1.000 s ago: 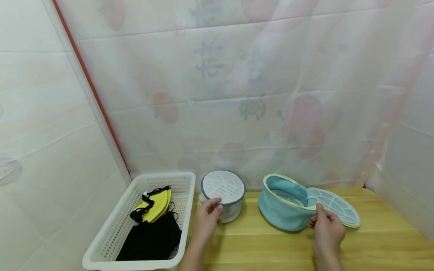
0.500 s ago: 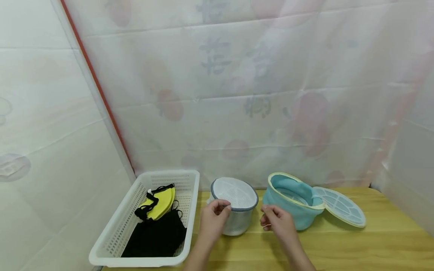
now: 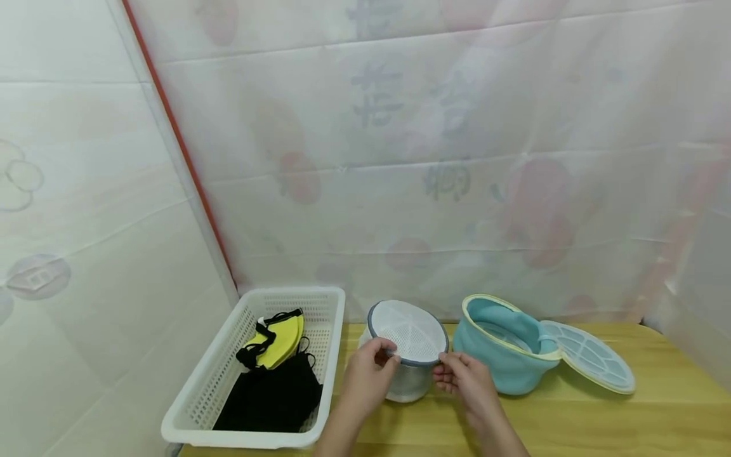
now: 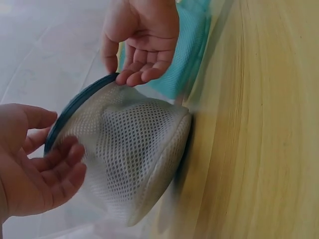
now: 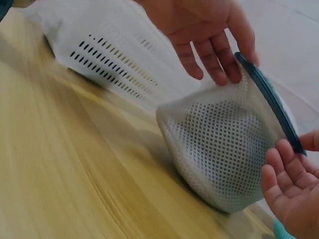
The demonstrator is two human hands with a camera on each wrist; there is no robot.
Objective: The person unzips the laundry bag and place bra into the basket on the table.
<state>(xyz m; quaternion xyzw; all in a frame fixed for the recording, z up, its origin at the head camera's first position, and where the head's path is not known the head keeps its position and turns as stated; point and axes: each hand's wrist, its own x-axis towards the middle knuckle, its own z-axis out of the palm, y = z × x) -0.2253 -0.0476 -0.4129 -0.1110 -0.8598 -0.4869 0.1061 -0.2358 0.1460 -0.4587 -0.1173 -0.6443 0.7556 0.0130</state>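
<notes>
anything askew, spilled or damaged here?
Mainly the blue mesh bag at right in the head view: it slumps out of round, its lid flopped open, whereas the white mesh bag has its top covered. No spill or damage visible.

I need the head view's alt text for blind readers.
A person's left grip and right grip hold the blue-grey rim of a round white mesh bag on a wooden table. At right stands a round, open turquoise mesh bag; at left, a white plastic basket holds yellow fabric and black fabric.
</notes>
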